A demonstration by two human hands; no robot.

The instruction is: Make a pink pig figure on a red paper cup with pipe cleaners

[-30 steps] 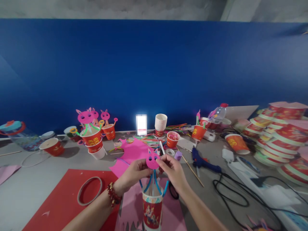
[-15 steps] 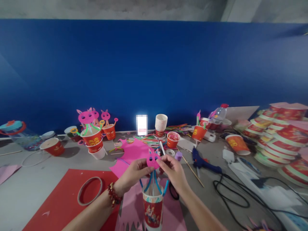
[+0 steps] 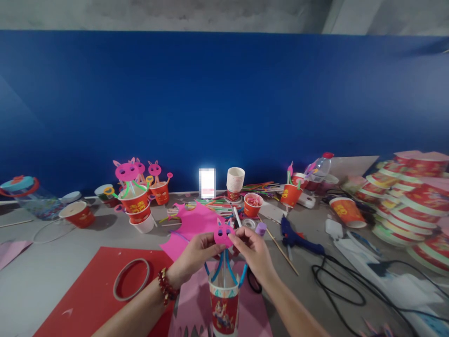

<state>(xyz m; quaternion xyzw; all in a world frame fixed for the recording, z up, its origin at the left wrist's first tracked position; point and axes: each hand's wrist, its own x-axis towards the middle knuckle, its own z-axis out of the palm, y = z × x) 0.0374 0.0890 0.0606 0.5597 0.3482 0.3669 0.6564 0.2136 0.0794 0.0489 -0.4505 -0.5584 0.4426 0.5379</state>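
A pink paper animal face with ears and dark eyes is pinched at its two sides. My left hand has its left edge between thumb and fingers, and my right hand has the right edge. Directly below stands a red paper cup with a printed cartoon figure. Blue bent straws and a pale stick rise from the cup toward the face; where they meet it is hidden. Under the cup lies a light pink sheet.
A blue glue gun with a black cord lies right of my hands. Red card with a tape ring is at left. Finished-looking cup figures stand behind. Stacked paper bowls tower at far right. Cut magenta paper lies ahead.
Almost nothing differs. The whole view has shifted very slightly, while both hands keep the same pinch on the paper face.
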